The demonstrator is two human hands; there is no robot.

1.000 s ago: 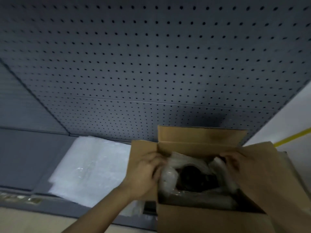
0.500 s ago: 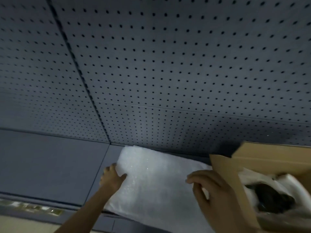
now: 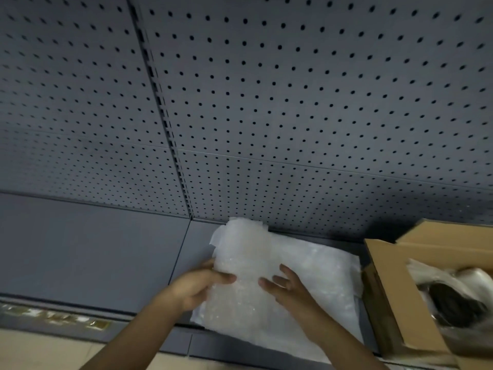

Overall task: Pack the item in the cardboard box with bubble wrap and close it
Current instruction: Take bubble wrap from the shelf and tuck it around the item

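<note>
Bubble wrap sheet [image 3: 248, 252] tilted up — left hand [image 3: 197, 287] pinches its edge, right hand [image 3: 288, 287] lies spread against it; open cardboard box [image 3: 386, 276] beside holds 1 dark item [image 3: 453, 303].

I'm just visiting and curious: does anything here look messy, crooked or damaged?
Nothing looks spilled or broken. The top bubble wrap sheet, gripped by the left hand, has a ragged far edge and sits crooked over the stack. The cardboard box is open.
</note>
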